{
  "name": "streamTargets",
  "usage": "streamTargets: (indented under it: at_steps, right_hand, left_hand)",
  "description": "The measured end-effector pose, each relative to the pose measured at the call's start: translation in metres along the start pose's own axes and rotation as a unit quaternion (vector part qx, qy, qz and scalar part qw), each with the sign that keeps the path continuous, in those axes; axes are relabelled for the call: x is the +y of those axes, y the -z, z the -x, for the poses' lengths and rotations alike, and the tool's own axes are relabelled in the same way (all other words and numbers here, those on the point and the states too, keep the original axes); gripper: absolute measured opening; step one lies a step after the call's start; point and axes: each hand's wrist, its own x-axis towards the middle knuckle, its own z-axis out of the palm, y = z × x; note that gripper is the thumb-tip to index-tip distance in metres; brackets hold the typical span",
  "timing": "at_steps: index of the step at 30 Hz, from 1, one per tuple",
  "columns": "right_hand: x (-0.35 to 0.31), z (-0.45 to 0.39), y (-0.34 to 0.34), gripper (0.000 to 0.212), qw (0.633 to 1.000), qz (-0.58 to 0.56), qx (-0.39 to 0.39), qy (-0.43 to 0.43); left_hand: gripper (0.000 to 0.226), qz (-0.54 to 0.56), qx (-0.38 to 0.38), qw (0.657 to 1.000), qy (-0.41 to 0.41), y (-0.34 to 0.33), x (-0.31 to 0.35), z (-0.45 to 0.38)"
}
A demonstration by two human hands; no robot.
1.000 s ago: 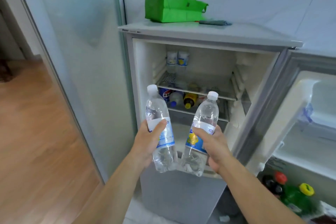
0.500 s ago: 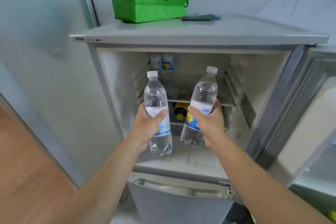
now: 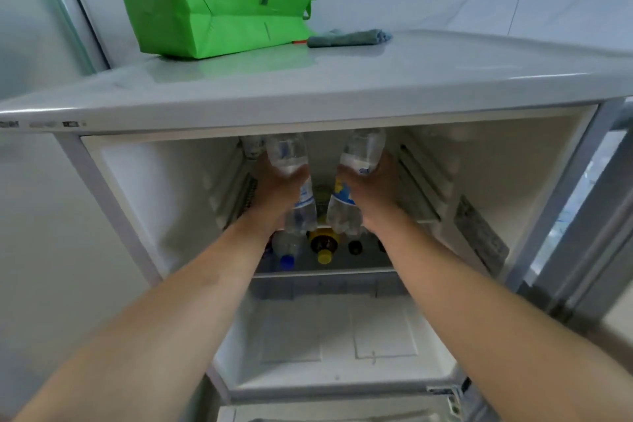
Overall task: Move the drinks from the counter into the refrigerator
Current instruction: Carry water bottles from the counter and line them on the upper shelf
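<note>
Each hand, left hand [image 3: 277, 188] and right hand [image 3: 371, 187], clamps a water bottle [image 3: 291, 161]; reaching far in, either could topple the standing bottles [image 3: 251, 147].

The refrigerator [image 3: 342, 96] fills the middle of the frame, its compartment open toward the camera. On its top, at upper left of the frame, lies a bag [image 3: 212, 14], with a cloth [image 3: 349, 38] just to its right. Both arms reach from the bottom corners into the compartment at frame centre. The left hand [image 3: 277, 188] holds the left bottle [image 3: 294, 178] and the right hand [image 3: 373, 188] holds the right bottle [image 3: 352, 181], side by side, near each other, above the wire shelf. Below them, on the lower shelf [image 3: 325, 272], lie several drinks [image 3: 323, 247]. The open door [image 3: 589, 233] stands at frame right.
</note>
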Motion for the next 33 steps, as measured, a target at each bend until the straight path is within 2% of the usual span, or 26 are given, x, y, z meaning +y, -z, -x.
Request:
streamTargets:
  at_steps: [3,10,14,18,20,22,23,28,33]
  right_hand:
    - [0.008,-0.022,-0.007,0.070,0.999,0.020,-0.013,0.042]
    - [0.032,-0.061,-0.026,0.087,0.995,0.043,-0.046,0.076]
    - [0.034,-0.074,-0.038,0.091,0.994,0.079,-0.041,0.066]
    - [0.042,-0.069,-0.034,0.082,0.991,0.119,-0.035,0.058]
    - [0.045,-0.062,-0.028,0.081,0.979,0.197,-0.031,0.050]
    - [0.047,-0.056,-0.022,0.071,0.944,0.328,0.005,0.032]
    - [0.048,-0.053,-0.021,0.067,0.936,0.352,0.014,0.021]
    - [0.052,-0.051,-0.024,0.061,0.944,0.331,0.013,0.000]
    - [0.050,-0.074,-0.032,0.058,0.946,0.323,-0.009,-0.017]
  left_hand:
    - [0.079,-0.030,0.014,0.999,-0.021,-0.010,-0.008,-0.023]
    - [0.093,-0.054,0.010,0.994,-0.092,-0.029,-0.025,-0.065]
    - [0.096,-0.078,-0.007,0.991,-0.107,-0.032,-0.031,-0.082]
    - [0.093,-0.112,-0.025,0.986,-0.123,-0.025,-0.037,-0.089]
    - [0.088,-0.147,-0.039,0.980,-0.127,-0.018,-0.044,-0.088]
    - [0.088,-0.212,-0.040,0.969,-0.119,-0.011,-0.053,-0.086]
    - [0.088,-0.233,-0.037,0.966,-0.108,-0.011,-0.057,-0.085]
    - [0.083,-0.204,-0.035,0.978,-0.023,-0.027,-0.058,-0.091]
    - [0.080,-0.204,-0.027,0.979,0.004,-0.046,-0.055,-0.114]
